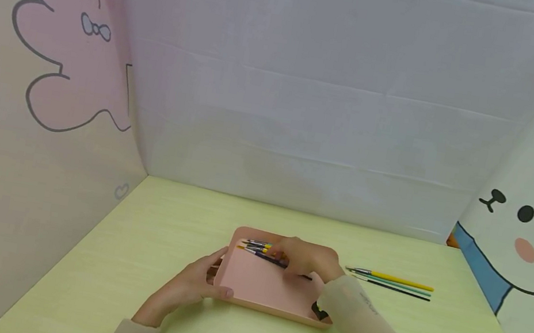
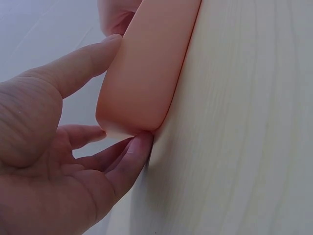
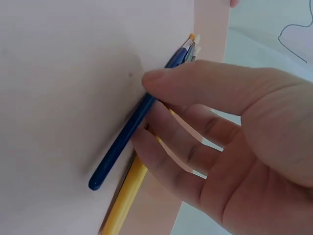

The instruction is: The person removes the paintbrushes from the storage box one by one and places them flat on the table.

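A shallow pink tray [image 1: 258,287] lies on the table with several paintbrushes near its far side. My left hand [image 1: 191,281] grips the tray's near left corner, its thumb on the rim and its fingers against the outer wall in the left wrist view. Inside the tray, my right hand [image 1: 302,258] pinches a dark blue paintbrush [image 3: 122,134] between thumb and fingers, the brush's orange tip pointing left in the head view. Beside it in the right wrist view is a yellow-handled paintbrush [image 3: 126,198], partly hidden by my fingers, which also cover parts of the other brushes.
To the right of the tray, a yellow paintbrush [image 1: 403,282], a green paintbrush [image 1: 405,287] and a black paintbrush [image 1: 399,291] lie side by side on the pale wooden table [image 1: 197,211]. A white cloth wall [image 1: 303,137] stands behind, with cartoon-printed panels at both sides.
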A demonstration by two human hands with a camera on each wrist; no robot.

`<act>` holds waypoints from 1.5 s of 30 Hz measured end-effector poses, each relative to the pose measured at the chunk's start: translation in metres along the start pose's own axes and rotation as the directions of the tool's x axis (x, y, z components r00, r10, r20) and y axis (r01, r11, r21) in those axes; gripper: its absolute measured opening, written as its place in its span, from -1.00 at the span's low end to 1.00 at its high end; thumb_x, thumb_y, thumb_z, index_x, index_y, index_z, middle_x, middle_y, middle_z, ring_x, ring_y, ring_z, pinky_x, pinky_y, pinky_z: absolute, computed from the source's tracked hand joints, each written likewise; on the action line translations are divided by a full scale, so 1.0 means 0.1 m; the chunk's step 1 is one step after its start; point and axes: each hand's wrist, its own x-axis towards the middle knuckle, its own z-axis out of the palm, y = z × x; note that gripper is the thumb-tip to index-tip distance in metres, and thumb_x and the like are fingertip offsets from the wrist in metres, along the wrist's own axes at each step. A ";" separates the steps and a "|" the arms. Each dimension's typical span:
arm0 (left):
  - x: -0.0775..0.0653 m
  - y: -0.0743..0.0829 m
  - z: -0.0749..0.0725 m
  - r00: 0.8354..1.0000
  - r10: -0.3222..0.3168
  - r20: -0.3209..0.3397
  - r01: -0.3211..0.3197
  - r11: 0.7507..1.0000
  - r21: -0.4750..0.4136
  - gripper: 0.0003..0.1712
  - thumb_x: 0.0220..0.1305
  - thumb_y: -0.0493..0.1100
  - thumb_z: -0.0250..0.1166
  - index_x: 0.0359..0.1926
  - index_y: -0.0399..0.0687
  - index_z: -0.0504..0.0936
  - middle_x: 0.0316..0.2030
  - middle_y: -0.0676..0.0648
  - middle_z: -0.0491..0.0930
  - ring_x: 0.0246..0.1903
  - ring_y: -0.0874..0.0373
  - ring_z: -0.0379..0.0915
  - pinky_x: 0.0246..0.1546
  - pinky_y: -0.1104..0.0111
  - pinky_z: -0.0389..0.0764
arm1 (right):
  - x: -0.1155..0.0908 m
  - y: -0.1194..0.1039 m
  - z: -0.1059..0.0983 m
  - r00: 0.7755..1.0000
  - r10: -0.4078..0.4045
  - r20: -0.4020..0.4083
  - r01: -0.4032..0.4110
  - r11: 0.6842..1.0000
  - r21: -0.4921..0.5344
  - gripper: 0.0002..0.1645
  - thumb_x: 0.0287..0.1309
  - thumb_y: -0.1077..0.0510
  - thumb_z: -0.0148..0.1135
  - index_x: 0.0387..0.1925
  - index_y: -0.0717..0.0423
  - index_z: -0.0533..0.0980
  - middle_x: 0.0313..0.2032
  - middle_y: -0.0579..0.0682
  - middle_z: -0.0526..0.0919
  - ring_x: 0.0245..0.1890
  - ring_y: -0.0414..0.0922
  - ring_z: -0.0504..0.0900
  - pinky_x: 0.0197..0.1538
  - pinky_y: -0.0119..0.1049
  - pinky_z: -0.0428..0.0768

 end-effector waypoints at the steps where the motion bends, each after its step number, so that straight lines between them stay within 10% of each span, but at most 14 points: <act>1: 0.00 0.00 0.00 1.000 -0.002 -0.001 0.002 1.000 0.003 0.25 0.20 -0.10 0.64 0.71 -0.10 0.03 0.39 -0.24 0.48 0.27 -0.12 0.51 0.32 -0.07 0.51 | 0.00 -0.01 0.00 1.000 0.012 -0.002 -0.012 1.000 0.013 -0.22 0.13 0.52 0.28 0.25 -0.23 0.66 0.10 -0.20 0.65 0.01 -0.15 0.55 0.02 -0.21 0.52; 26: -0.01 0.02 0.01 1.000 -0.022 -0.011 0.022 1.000 0.011 0.26 0.18 -0.08 0.65 0.71 -0.06 0.06 0.38 -0.22 0.49 0.27 -0.11 0.51 0.32 -0.06 0.52 | 0.00 0.03 0.03 1.000 -0.002 -0.014 0.002 0.999 0.035 -0.32 0.20 0.58 0.22 0.05 -0.24 0.67 -0.14 -0.17 0.63 -0.13 -0.15 0.56 -0.07 -0.26 0.58; 45: -0.03 0.02 0.00 1.000 -0.001 -0.008 0.001 1.000 0.003 0.26 0.16 -0.10 0.66 0.71 -0.05 0.06 0.35 -0.20 0.51 0.22 -0.08 0.52 0.28 -0.02 0.53 | -0.48 0.25 -0.33 0.968 -0.212 -0.134 0.225 0.971 0.083 -0.34 0.11 0.63 0.15 0.06 -0.05 0.68 -0.15 -0.14 0.66 -0.19 -0.21 0.63 -0.04 -0.27 0.66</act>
